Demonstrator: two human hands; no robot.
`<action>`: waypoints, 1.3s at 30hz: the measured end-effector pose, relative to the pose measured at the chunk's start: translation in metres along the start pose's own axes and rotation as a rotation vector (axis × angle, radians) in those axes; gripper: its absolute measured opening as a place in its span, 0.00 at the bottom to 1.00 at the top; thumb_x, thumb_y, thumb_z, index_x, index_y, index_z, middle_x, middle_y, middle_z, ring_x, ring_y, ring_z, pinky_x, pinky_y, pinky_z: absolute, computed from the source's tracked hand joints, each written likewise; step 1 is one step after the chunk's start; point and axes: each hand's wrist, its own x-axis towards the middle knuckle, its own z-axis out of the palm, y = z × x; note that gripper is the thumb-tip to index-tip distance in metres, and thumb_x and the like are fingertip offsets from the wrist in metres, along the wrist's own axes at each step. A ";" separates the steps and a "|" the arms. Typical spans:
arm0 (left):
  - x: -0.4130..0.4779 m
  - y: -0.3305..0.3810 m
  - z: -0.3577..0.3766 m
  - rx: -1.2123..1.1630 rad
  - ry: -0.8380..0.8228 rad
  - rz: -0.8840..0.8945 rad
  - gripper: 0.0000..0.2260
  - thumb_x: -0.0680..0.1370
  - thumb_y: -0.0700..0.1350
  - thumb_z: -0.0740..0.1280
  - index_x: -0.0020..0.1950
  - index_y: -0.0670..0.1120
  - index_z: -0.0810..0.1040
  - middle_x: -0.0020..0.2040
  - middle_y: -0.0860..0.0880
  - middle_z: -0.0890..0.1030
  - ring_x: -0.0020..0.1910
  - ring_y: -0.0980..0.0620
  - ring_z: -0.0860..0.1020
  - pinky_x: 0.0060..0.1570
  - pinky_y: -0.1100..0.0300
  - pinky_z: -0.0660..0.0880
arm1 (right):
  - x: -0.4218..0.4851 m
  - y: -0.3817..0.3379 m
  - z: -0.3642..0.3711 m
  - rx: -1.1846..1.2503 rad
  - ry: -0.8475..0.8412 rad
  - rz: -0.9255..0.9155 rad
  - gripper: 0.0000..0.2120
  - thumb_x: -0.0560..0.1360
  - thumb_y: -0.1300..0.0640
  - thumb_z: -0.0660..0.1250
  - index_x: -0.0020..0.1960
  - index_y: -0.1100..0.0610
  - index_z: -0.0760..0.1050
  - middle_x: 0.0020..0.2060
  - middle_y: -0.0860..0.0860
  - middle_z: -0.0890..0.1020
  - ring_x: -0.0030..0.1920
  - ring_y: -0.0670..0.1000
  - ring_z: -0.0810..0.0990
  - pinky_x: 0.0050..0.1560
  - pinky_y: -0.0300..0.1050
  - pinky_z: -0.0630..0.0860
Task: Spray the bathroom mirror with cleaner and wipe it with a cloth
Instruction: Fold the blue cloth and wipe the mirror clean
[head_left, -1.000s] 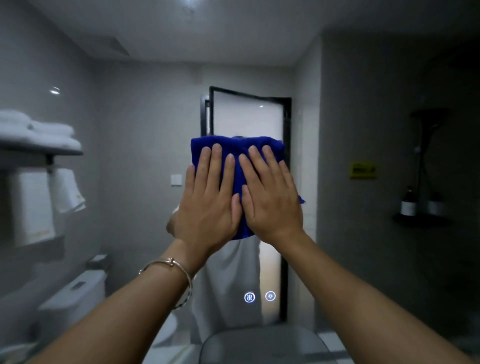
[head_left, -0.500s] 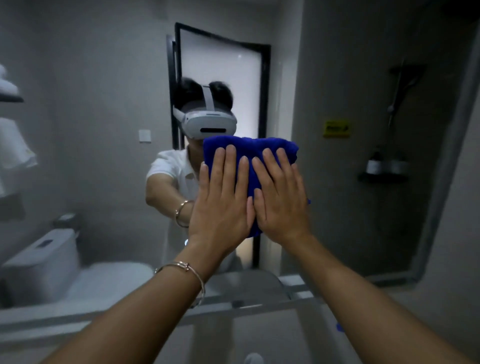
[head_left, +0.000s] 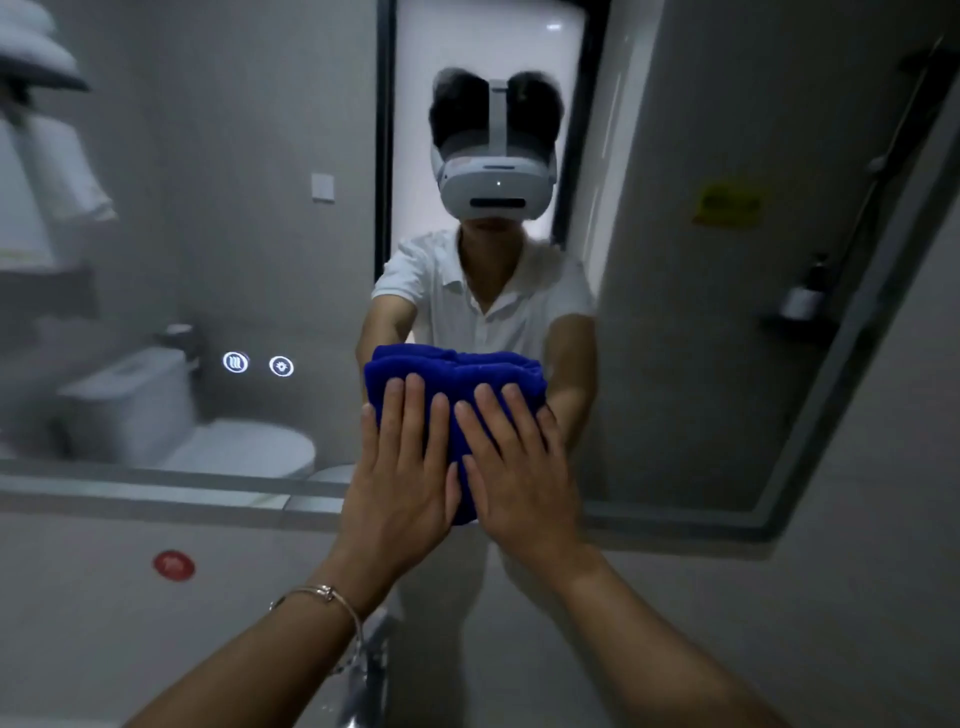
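A folded blue cloth (head_left: 457, 371) lies flat against the bathroom mirror (head_left: 249, 249), close to the glass's lower edge. My left hand (head_left: 402, 467) presses on the cloth's left half with straight fingers. Beside it, my right hand (head_left: 519, 467) presses on the right half, fingers straight too, thumbs nearly touching. Most of the cloth is hidden under both hands. No spray bottle is in view. The mirror shows a person in a white shirt with a white headset, arms stretched toward the cloth.
Two lit touch icons (head_left: 258, 364) glow on the glass left of the cloth. Below the mirror runs its frame (head_left: 156, 486), then grey wall with a red round sticker (head_left: 174, 565). A chrome tap (head_left: 371, 670) stands under my left wrist. Reflected: toilet, towels, door, shower shelf.
Both hands have slid the cloth down the mirror, from high up to near its lower edge. The view has tipped downward, bringing the frame, the wall and the tap into sight.
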 end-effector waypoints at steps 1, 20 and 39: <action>0.000 0.007 0.003 -0.001 0.000 -0.004 0.29 0.80 0.49 0.47 0.76 0.38 0.41 0.75 0.35 0.40 0.75 0.37 0.44 0.73 0.42 0.44 | -0.006 0.007 -0.002 -0.001 -0.007 -0.014 0.27 0.83 0.51 0.47 0.78 0.56 0.42 0.77 0.53 0.42 0.77 0.53 0.46 0.75 0.53 0.49; 0.060 0.208 0.052 0.017 -0.133 0.432 0.26 0.78 0.49 0.48 0.74 0.38 0.52 0.74 0.36 0.53 0.75 0.39 0.45 0.72 0.42 0.42 | -0.141 0.158 -0.058 -0.006 -0.061 0.417 0.24 0.84 0.50 0.40 0.77 0.54 0.40 0.77 0.51 0.42 0.77 0.53 0.45 0.73 0.48 0.52; 0.360 0.119 -0.105 0.302 0.158 0.233 0.29 0.76 0.53 0.36 0.76 0.45 0.43 0.77 0.42 0.44 0.76 0.46 0.45 0.73 0.45 0.43 | 0.205 0.250 -0.175 -0.108 0.073 0.340 0.26 0.82 0.52 0.49 0.77 0.60 0.49 0.77 0.58 0.50 0.76 0.57 0.43 0.73 0.51 0.42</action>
